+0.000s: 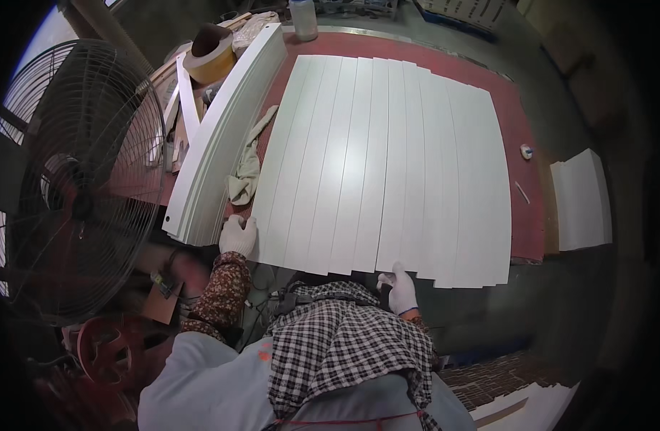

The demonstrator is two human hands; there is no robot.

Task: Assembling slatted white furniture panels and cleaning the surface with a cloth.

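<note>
Long white strips (359, 165) lie side by side across the red tabletop (517, 129), their near ends uneven and overhanging the table's front edge. My left hand (238, 235), in a white knitted glove, is closed at the near left corner of the leftmost strip; its fingertips are partly hidden. My right hand (400, 289), gloved too, is at the near ends, right of the middle. Its thumb points up against a strip's end and its other fingers are curled in. A crumpled beige cloth (244, 176) lies beyond my left hand, left of the strips.
A stack of white strips (222, 136) stands along the table's left side. Beyond it are a tape roll (209, 61) and a large fan (78, 187). A clear jar (303, 20) stands at the back. White sheets (583, 201) are stacked on the right.
</note>
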